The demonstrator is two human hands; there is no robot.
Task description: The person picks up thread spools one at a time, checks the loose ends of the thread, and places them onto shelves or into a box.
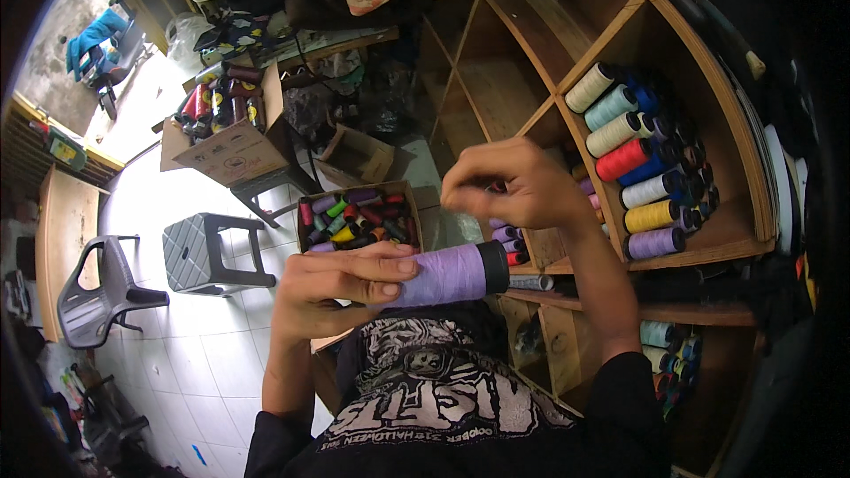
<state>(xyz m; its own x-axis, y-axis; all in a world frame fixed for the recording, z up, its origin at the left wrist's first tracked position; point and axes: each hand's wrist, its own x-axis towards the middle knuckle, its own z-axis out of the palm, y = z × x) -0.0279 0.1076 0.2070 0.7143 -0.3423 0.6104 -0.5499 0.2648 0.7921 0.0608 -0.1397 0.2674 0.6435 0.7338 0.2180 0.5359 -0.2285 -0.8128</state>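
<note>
Purple spool in hand, shelf part filled, boxes well stocked

Closest in, the left hand has its fingers wrapped round one end of a big purple spool, held up on its side in front of the dark shirt, its black end pointing right. The right hand hovers just above and beyond, apart from the spool, fingers curled in narrow; whether they pinch a loose thread, I cannot tell!

Just past the hands, a box is packed with jumbled spools, purple, red, green and yellow among them. Over to the right, the wooden shelf shows what's done: one compartment already holds a stack lying on their sides, with a red spool, a yellow spool and another purple one among them. More sit lower down.

Farther out, past the grey stool, a cardboard box brims with dark spools. So, my call: partway along, this purple one not yet down, and plenty left to sort if those boxes count too.
</note>
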